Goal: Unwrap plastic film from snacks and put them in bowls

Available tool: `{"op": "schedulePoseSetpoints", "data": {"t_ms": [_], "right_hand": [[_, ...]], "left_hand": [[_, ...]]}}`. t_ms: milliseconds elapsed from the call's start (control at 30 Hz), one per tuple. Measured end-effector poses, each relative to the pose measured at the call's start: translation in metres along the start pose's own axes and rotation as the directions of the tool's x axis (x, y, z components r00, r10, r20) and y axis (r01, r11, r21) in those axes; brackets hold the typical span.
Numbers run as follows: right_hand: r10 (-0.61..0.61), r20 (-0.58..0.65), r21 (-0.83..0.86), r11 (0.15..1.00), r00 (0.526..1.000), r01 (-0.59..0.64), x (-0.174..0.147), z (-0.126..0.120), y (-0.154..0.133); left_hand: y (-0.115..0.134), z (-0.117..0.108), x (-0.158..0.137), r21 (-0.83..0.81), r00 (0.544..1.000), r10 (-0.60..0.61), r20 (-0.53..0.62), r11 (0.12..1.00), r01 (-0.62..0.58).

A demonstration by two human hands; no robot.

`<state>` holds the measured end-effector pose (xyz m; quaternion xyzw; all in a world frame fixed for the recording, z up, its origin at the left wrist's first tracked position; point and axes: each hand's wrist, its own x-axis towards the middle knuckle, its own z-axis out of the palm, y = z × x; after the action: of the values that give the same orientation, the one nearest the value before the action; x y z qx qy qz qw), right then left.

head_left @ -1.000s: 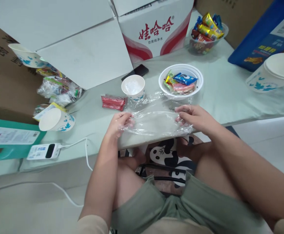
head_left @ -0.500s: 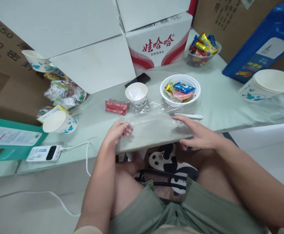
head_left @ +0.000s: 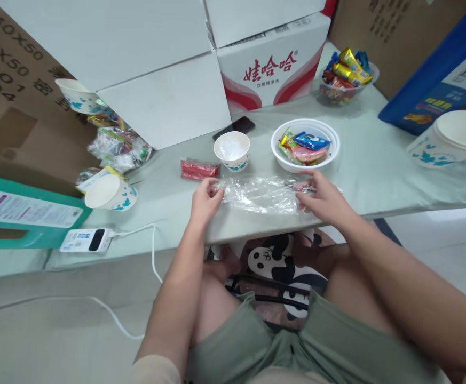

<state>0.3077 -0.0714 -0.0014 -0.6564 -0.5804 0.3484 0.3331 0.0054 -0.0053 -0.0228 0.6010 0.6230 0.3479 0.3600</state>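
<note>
A crinkled clear plastic bag (head_left: 257, 193) is stretched between my hands above the front of the table. My left hand (head_left: 205, 202) pinches its left end, close to a clear-wrapped packet of red sticks (head_left: 199, 169). At the other end, the curled fingers of my right hand (head_left: 324, 198) grip the plastic. Behind the bag stands a paper cup (head_left: 233, 152) with something whitish and clear inside. A white bowl (head_left: 276, 153) of wrapped snacks sits just beyond my right hand. The thin white utensil near that hand is mostly covered.
A dark phone (head_left: 243, 125) lies behind the cup, before white boxes (head_left: 168, 106). Paper cups (head_left: 124, 197) stand at left and right. A white device (head_left: 86, 240) trails a cable off the table edge. A clear bowl (head_left: 371, 80) of snacks and a blue bottle (head_left: 420, 101) are at back right.
My right hand has closed on the bag's right end. My left hand has moved slightly forward, and the plastic is now lifted and bunched between both hands. The view has shifted a little left.
</note>
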Motion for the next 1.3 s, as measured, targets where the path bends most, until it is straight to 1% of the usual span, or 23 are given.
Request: {"op": "schedulePoseSetpoints", "data": {"t_ms": [33,100,167,233,267,333,400,467,600,667,733,767,800,833,867,933,967,1000,1033,1067,1100,1167,1300], "right_hand": [[-0.036,-0.089,-0.117,0.993,0.995,0.026,-0.003,-0.001,-0.001],[-0.217,-0.244,-0.348,0.929,0.945,0.123,-0.013,-0.001,-0.004],[-0.435,-0.234,-0.464,0.836,0.87,0.293,-0.025,0.006,-0.01],[-0.579,-0.033,-0.459,0.733,0.815,0.502,-0.031,0.023,-0.017],[-0.601,0.099,-0.442,0.687,0.793,0.577,-0.032,0.033,-0.02],[-0.543,0.315,-0.446,0.639,0.778,0.627,-0.028,0.053,-0.025],[-0.417,0.407,-0.501,0.642,0.813,0.581,-0.021,0.067,-0.026],[-0.323,0.436,-0.54,0.653,0.84,0.531,-0.017,0.072,-0.025],[-0.27,0.487,-0.526,0.669,0.831,0.525,-0.023,0.061,-0.022],[-0.245,0.476,-0.471,0.739,0.844,0.481,-0.027,0.051,-0.023],[-0.223,0.415,-0.297,0.883,0.882,0.363,-0.03,0.04,-0.026],[-0.205,0.377,-0.134,0.953,0.903,0.272,-0.03,0.034,-0.027],[-0.174,0.345,0.073,0.985,0.922,0.159,-0.029,0.028,-0.029],[-0.128,0.334,0.297,0.955,0.934,0.025,-0.027,0.024,-0.031],[-0.071,0.349,0.494,0.861,0.934,-0.119,-0.026,0.02,-0.033],[0.046,0.437,0.713,0.592,0.898,-0.377,-0.021,0.017,-0.036],[0.095,0.477,0.748,0.479,0.874,-0.46,-0.019,0.019,-0.037],[0.134,0.502,0.759,0.405,0.854,-0.51,-0.017,0.021,-0.037],[0.163,0.511,0.763,0.366,0.844,-0.533,-0.016,0.025,-0.037],[0.187,0.506,0.765,0.353,0.842,-0.538,-0.014,0.03,-0.037],[0.204,0.493,0.768,0.355,0.846,-0.533,-0.013,0.035,-0.037],[0.233,0.444,0.777,0.382,0.865,-0.501,-0.012,0.043,-0.037],[0.251,0.342,0.754,0.503,0.906,-0.424,-0.013,0.046,-0.036]], "left_hand": [[0.0,0.001,0.0,0.053,1.0,-0.012,0.009,0.999,0.012],[0.002,0.001,-0.001,0.13,0.999,-0.02,0.025,0.991,0.016],[0.003,0.0,-0.004,0.182,0.999,-0.009,0.038,0.983,0.002],[0.005,-0.001,-0.005,0.238,0.999,0.013,0.043,0.971,-0.023],[0.006,-0.001,-0.005,0.275,0.999,0.03,0.042,0.961,-0.04],[0.006,-0.001,-0.006,0.367,0.998,0.063,0.031,0.928,-0.07],[0.007,-0.002,-0.006,0.458,0.998,0.067,0.02,0.886,-0.069],[0.006,-0.004,-0.007,0.522,1.0,0.03,0.003,0.853,-0.027],[0.001,-0.013,-0.004,0.496,0.998,0.0,-0.07,0.868,0.035],[-0.003,-0.017,0.0,0.359,0.991,0.037,-0.128,0.933,0.012],[-0.005,-0.018,0.003,0.085,0.99,0.036,-0.139,0.996,-0.024],[-0.004,-0.017,0.004,-0.089,0.996,0.027,-0.088,0.995,-0.035],[-0.002,-0.015,0.002,-0.263,0.999,0.035,0.013,0.964,-0.03],[0.001,-0.011,-0.001,-0.411,0.985,0.074,0.155,0.911,-0.003],[0.005,-0.006,-0.005,-0.518,0.939,0.142,0.315,0.854,0.045],[0.015,0.007,-0.016,-0.621,0.756,0.312,0.576,0.768,0.156],[0.02,0.014,-0.022,-0.637,0.66,0.378,0.649,0.745,0.2],[0.026,0.02,-0.027,-0.654,0.592,0.43,0.682,0.721,0.229],[0.03,0.026,-0.031,-0.664,0.551,0.464,0.694,0.707,0.242],[0.034,0.031,-0.034,-0.675,0.533,0.487,0.691,0.698,0.237],[0.037,0.036,-0.037,-0.683,0.54,0.497,0.679,0.698,0.217],[0.04,0.042,-0.04,-0.679,0.606,0.478,0.636,0.72,0.144],[0.038,0.045,-0.043,-0.583,0.83,0.335,0.445,0.812,-0.015]]}}
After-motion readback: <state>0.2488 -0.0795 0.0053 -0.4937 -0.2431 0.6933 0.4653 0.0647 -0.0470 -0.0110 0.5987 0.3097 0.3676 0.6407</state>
